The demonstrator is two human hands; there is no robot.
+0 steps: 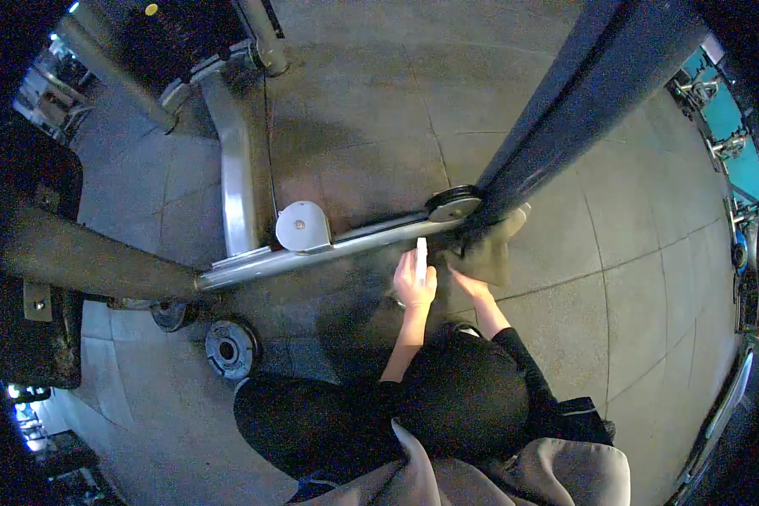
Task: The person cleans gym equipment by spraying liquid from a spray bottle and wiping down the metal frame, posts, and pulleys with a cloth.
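Observation:
My left hand [415, 287] is closed round a narrow white object [422, 260] that points up toward the machine's base rail; its lower part is hidden by the hand, so its exact kind does not show. Just to the right, my right hand [472, 287] is at a tan-grey cloth [496, 253], blurred by motion, beside the foot of the dark upright post [582, 110]. Some of its fingers are hidden by the cloth. The silver base rail [371, 240] of the gym machine runs directly beyond both hands, carrying a black pulley wheel [454, 202] near the post.
A round silver pulley cover [302, 226] sits on the rail, left of my hands. A weight plate [232, 349] is by my left knee. A grey frame leg [238, 169] joins the rail, with a cable [270, 143] alongside. Tiled floor [641, 329] spreads right.

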